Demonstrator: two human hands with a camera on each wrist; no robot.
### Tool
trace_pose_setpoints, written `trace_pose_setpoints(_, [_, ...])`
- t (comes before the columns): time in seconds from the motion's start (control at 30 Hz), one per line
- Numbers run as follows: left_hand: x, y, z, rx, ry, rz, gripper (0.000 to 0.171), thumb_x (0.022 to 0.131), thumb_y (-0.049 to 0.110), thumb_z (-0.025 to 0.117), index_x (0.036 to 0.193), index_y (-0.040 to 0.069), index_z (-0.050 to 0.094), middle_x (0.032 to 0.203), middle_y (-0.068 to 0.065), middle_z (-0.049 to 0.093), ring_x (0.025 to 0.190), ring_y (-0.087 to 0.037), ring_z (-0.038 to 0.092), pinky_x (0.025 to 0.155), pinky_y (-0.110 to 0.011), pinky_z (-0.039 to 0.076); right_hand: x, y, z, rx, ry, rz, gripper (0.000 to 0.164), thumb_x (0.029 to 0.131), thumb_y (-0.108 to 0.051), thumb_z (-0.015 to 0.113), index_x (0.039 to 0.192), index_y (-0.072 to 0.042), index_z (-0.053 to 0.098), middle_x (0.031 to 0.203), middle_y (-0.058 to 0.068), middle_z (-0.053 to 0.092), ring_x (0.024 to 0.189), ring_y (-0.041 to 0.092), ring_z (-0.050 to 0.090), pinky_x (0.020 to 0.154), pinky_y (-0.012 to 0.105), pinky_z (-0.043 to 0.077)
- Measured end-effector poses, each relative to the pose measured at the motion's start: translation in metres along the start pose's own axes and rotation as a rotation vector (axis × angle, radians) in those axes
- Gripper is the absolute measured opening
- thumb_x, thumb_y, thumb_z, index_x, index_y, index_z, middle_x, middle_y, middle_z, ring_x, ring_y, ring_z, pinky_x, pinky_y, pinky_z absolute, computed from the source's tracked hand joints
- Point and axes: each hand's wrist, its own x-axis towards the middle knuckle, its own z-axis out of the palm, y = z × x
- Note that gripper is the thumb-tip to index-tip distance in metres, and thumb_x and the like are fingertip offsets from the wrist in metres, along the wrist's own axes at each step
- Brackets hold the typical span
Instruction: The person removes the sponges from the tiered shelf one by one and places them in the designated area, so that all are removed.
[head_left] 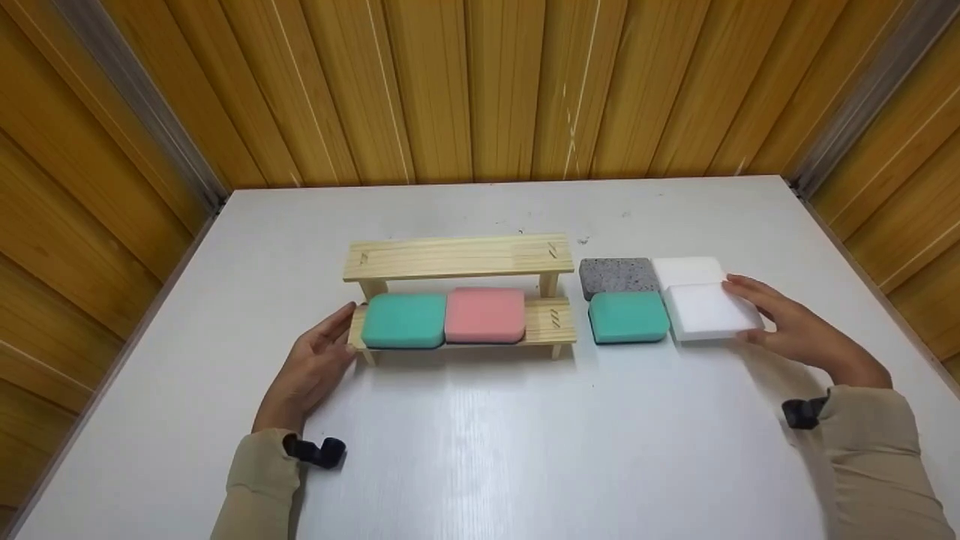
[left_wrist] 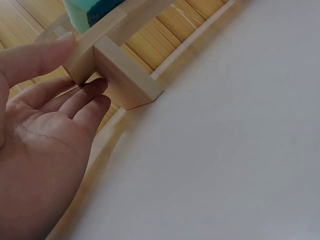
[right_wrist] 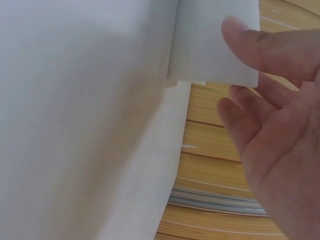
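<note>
A two-step wooden rack (head_left: pixel 459 257) stands on the white table. My left hand (head_left: pixel 313 369) grips the left end of its lower step, thumb (left_wrist: pixel 47 57) at the front edge and fingers curled around the end. On that step a green sponge (head_left: pixel 405 320) and a pink sponge (head_left: pixel 485 315) lie side by side, both with dark undersides. To the right, my right hand (head_left: pixel 806 334) holds a white sponge (head_left: pixel 709 310) by its right end, thumb (right_wrist: pixel 250 45) on the near side and fingers behind. This sponge overlaps a second white sponge (head_left: pixel 686 270) in the head view.
Between the rack and the white sponges lie a speckled grey sponge (head_left: pixel 616 276) and another green sponge (head_left: pixel 628 315). The white table (head_left: pixel 480 457) ends at the back against a wood-patterned wall (head_left: pixel 502 90), with similar walls at both sides.
</note>
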Motion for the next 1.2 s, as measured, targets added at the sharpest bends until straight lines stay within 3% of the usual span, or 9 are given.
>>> trace_pose_setpoints(0.07, [0.000,0.000,0.000,0.004,0.002,0.000,0.075,0.092,-0.007,0.053,0.153,0.000,0.010,0.162,-0.013,0.009,0.150,-0.027,0.010,0.110,-0.019,0.037,-0.001,0.001,0.001,-0.012,0.000,0.000,0.076,0.087,-0.011,0.066,0.151,-0.002,0.026,0.153,0.030,0.021,0.146,0.007,0.007,0.109,0.007,0.013])
trace_pose_setpoints(0.1, [0.000,0.000,-0.001,0.006,0.002,0.000,0.075,0.092,-0.006,0.054,0.153,0.000,0.010,0.162,-0.013,0.009,0.150,-0.027,0.010,0.110,-0.019,0.037,-0.001,0.001,0.001,-0.007,-0.005,0.005,0.077,0.087,-0.011,0.067,0.151,-0.002,0.025,0.153,0.030,0.021,0.147,0.011,0.008,0.111,0.009,0.013])
trace_pose_setpoints(0.17, [-0.001,0.000,-0.001,0.008,0.002,-0.001,0.075,0.092,-0.006,0.054,0.153,0.000,0.010,0.162,-0.013,0.009,0.150,-0.026,0.010,0.110,-0.019,0.037,0.000,0.000,0.002,0.012,-0.026,0.023,0.079,0.086,-0.011,0.067,0.151,-0.001,0.023,0.153,0.032,0.019,0.148,0.034,0.010,0.121,0.030,0.018])
trace_pose_setpoints(0.2, [-0.001,-0.001,-0.001,0.008,0.005,-0.001,0.075,0.092,-0.006,0.054,0.153,0.000,0.011,0.162,-0.013,0.009,0.150,-0.026,0.010,0.110,-0.019,0.037,0.001,0.000,0.002,0.016,-0.037,0.033,0.080,0.086,-0.011,0.067,0.151,0.000,0.022,0.153,0.032,0.018,0.146,0.042,0.011,0.122,0.033,0.019])
trace_pose_setpoints(0.23, [-0.001,-0.001,-0.001,0.009,0.004,-0.001,0.075,0.092,-0.005,0.054,0.153,0.000,0.011,0.162,-0.013,0.009,0.150,-0.026,0.010,0.111,-0.019,0.037,0.002,-0.001,0.003,0.025,-0.049,0.047,0.081,0.086,-0.011,0.068,0.151,0.001,0.021,0.153,0.033,0.016,0.142,0.052,0.011,0.121,0.048,0.020])
trace_pose_setpoints(0.27, [-0.001,-0.001,-0.001,0.005,0.005,0.000,0.075,0.092,-0.005,0.054,0.153,0.000,0.011,0.162,-0.013,0.009,0.150,-0.026,0.010,0.111,-0.019,0.037,0.002,-0.001,0.003,0.030,-0.057,0.061,0.082,0.086,-0.012,0.068,0.151,0.001,0.021,0.153,0.033,0.015,0.138,0.057,0.012,0.116,0.061,0.021])
trace_pose_setpoints(0.33, [-0.001,-0.001,-0.001,-0.004,0.008,-0.001,0.074,0.092,-0.006,0.054,0.153,0.001,0.012,0.162,-0.013,0.011,0.150,-0.026,0.011,0.111,-0.020,0.037,0.003,-0.002,0.004,0.042,-0.073,0.081,0.083,0.085,-0.013,0.069,0.151,0.002,0.020,0.153,0.035,0.014,0.137,0.060,0.011,0.102,0.077,0.020])
trace_pose_setpoints(0.8, [-0.002,-0.001,0.001,0.017,0.008,0.013,0.074,0.091,-0.007,0.054,0.153,0.001,0.013,0.161,-0.012,0.013,0.149,-0.025,0.013,0.111,-0.020,0.036,0.005,-0.005,0.007,0.072,-0.108,0.152,0.081,0.088,-0.020,0.067,0.152,-0.001,0.020,0.157,0.030,0.007,0.140,0.057,0.005,0.106,0.078,0.011])
trace_pose_setpoints(1.2, [-0.002,0.001,0.000,0.007,-0.013,0.025,0.073,0.092,-0.007,0.052,0.153,0.001,0.012,0.161,-0.013,0.012,0.149,-0.026,0.013,0.112,-0.021,0.035,0.008,-0.010,0.005,0.008,-0.113,0.148,0.082,0.086,-0.022,0.070,0.150,0.000,0.025,0.157,0.029,0.009,0.140,0.056,0.008,0.104,0.078,0.016])
